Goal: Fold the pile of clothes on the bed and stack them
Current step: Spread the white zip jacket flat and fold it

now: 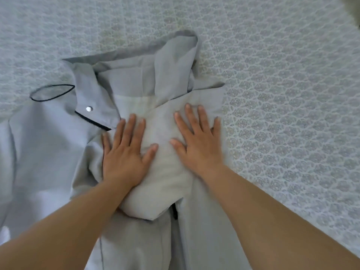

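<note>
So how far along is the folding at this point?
Early. Done: one side of the grey jacket is folded inward across its front. In hand: the left hand and right hand press flat on that folded part. Left: the other side still lies spread on the bed. No stack or other clothes are in view.

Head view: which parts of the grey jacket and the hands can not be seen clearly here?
- Grey jacket: its lower part and left side are cut off by the picture's edges.
- Fabric beneath the left hand and right hand: covered by the flat palms.
- Right hand: slightly blurred.
</note>
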